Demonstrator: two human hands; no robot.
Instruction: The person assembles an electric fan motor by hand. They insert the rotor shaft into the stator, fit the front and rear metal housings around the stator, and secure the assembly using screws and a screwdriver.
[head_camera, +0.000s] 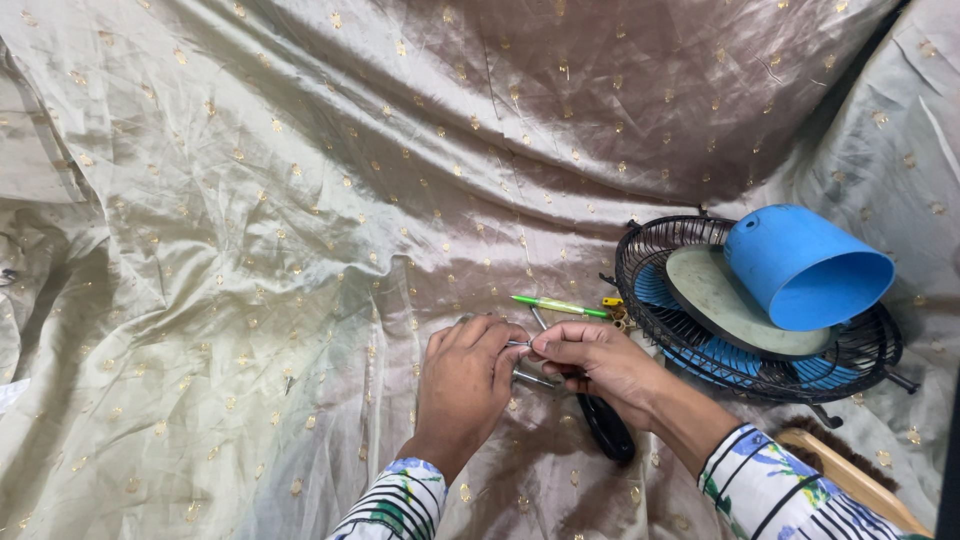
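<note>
A wide sheet of shiny beige cloth (300, 200) with small gold dots covers the whole surface, rumpled into long folds. On its right side lies a round black wire fan guard (860, 350), with blue fan blades (655, 288) showing through the wires. A flat grey-green disc (720, 300) rests on the guard, and a blue plastic cup-shaped cover (800, 265) lies tilted on top of that, its open mouth facing right and down. A wooden edge (850, 475) shows at the lower right corner.

Near the middle, just left of the guard, both hands meet over the cloth. The left hand (462, 385) and the right hand (600, 360) pinch a small thin metal piece (520, 344) between their fingertips; it is silvery and slender, and its exact shape is too small to tell. The black handle of a tool (607, 428) pokes out from beneath the right hand, with a metal shaft (532, 379) lying on the cloth below the fingers. A green pen-like tool (558, 306) lies just above the hands, beside a small yellow part (612, 301).
</note>
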